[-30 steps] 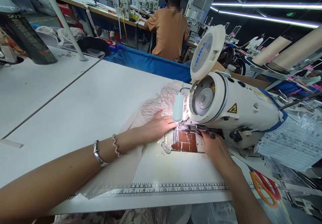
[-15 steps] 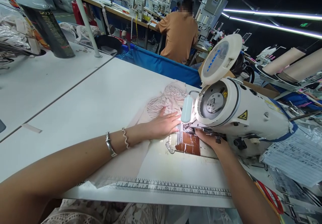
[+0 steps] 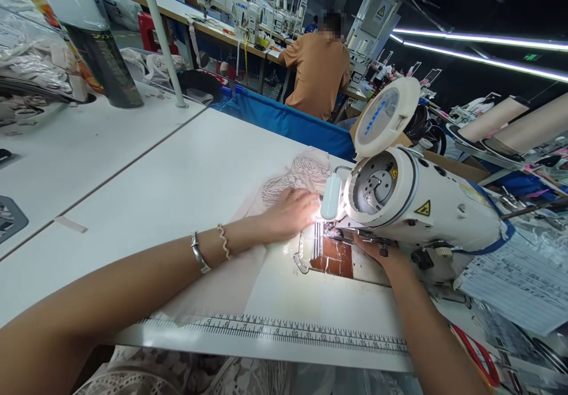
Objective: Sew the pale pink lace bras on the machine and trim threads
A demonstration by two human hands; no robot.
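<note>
Pale pink lace fabric (image 3: pixel 284 185) lies on the white table left of the sewing machine (image 3: pixel 444 206), with a sheer part reaching the front edge. My left hand (image 3: pixel 293 213) rests on the lace beside the lit needle area, its fingers bent and drawn together; the fingertips are washed out by the light. Under the machine head, my right hand (image 3: pixel 370 247) is beside the needle area, its fingers mostly hidden by machine parts. A small white lamp (image 3: pixel 331 196) hangs between the hands. The machine's round end cover (image 3: pixel 387 117) is swung up, exposing the mechanism.
A printed ruler (image 3: pixel 302 333) runs along the table's front edge. A dark spray can (image 3: pixel 104 64) and a pole (image 3: pixel 162 40) stand at the back left. Red-handled scissors (image 3: pixel 477 356) lie at the lower right. Beyond a blue cloth bin (image 3: pixel 284 117) sits a person in brown (image 3: pixel 317 73).
My left hand's fingers have gone from spread flat to bent and closer together. My right hand has moved slightly right. The exposed mechanism has turned, and the camera view has shifted a little.
</note>
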